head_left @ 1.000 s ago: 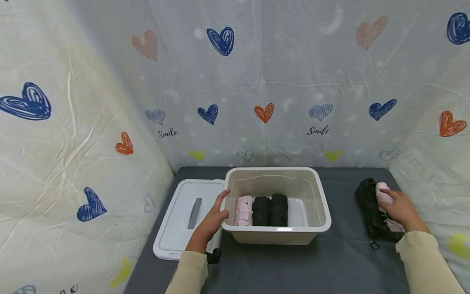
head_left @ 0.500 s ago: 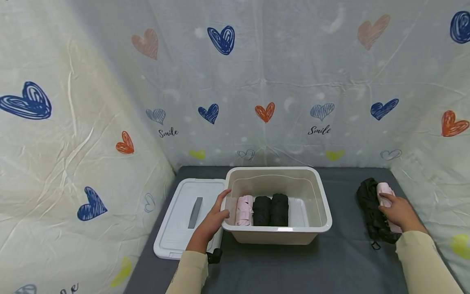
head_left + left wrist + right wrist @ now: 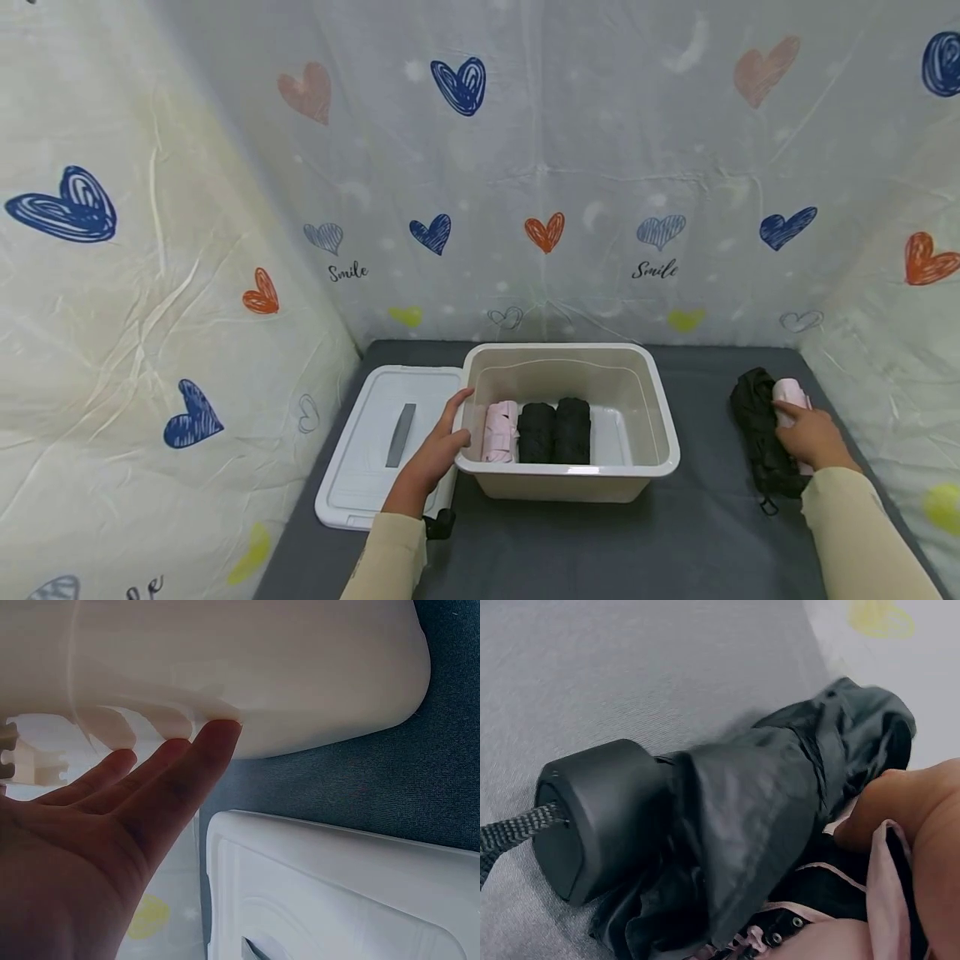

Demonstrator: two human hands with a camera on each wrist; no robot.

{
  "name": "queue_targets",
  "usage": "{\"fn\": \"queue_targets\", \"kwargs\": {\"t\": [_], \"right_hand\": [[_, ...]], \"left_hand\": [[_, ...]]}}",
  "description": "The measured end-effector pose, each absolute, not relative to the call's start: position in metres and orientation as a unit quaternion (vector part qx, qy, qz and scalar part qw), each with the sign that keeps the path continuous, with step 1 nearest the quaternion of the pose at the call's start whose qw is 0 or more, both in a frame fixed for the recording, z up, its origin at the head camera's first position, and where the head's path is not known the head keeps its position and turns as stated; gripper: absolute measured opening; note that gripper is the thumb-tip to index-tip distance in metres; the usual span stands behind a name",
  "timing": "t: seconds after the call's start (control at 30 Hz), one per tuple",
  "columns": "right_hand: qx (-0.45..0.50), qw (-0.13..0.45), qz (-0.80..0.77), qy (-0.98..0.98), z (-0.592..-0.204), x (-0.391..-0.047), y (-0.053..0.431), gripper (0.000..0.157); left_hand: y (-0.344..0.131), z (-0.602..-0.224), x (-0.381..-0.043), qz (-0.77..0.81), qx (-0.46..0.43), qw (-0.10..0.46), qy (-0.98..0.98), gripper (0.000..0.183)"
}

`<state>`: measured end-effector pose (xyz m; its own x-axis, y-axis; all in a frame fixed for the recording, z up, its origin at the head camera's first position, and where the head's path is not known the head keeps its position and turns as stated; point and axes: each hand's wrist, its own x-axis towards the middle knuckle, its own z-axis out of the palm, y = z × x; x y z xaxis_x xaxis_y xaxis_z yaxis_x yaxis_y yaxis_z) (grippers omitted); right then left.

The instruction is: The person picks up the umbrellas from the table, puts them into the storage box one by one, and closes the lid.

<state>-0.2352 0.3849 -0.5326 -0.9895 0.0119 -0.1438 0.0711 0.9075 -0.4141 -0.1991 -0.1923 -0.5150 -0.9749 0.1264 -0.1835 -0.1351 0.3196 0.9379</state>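
Observation:
A beige plastic storage box (image 3: 558,483) stands open at the middle of the table. Inside it lie a pink rolled bundle (image 3: 499,432) and two black rolled bundles (image 3: 555,432), side by side. My left hand (image 3: 433,457) touches the box's left side, its fingers fairly straight against the outer wall in the left wrist view. At the right, a black folding umbrella (image 3: 742,802) with a wrist cord lies on the table. Beside it my right hand (image 3: 813,435) grips a pink folding umbrella (image 3: 791,395) with a black lining, partly hidden by the fingers.
A white lid (image 3: 390,442) with a grey handle lies flat left of the box, under my left forearm. Dark grey cloth (image 3: 622,550) covers the table. Heart-printed sheets (image 3: 555,167) enclose its back and sides.
My right hand has shifted slightly and settled around the pink umbrella. Its pink lower end is now more covered. My left hand and the box have stayed in place.

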Motion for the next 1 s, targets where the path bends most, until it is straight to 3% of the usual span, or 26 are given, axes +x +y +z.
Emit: {"fn": "queue_targets", "kwargs": {"t": [0.1,0.4,0.7,1.0], "right_hand": [[0.01,0.04,-0.21,0.977,-0.535,-0.234,0.388,0.055],[0.02,0.068,-0.217,0.974,-0.529,-0.226,0.389,0.057],[0.021,0.038,-0.258,0.965,-0.513,-0.219,0.381,0.057],[0.018,0.0,-0.269,0.963,-0.495,-0.214,0.363,0.054]], "left_hand": [[-0.192,-0.51,-0.198,0.584,-0.001,0.119,0.803,0.081],[-0.187,-0.484,-0.185,0.59,0.026,0.12,0.798,0.08],[-0.194,-0.514,-0.2,0.595,0.013,0.119,0.795,0.08],[-0.194,-0.518,-0.201,0.585,0.01,0.103,0.804,0.08]]}}
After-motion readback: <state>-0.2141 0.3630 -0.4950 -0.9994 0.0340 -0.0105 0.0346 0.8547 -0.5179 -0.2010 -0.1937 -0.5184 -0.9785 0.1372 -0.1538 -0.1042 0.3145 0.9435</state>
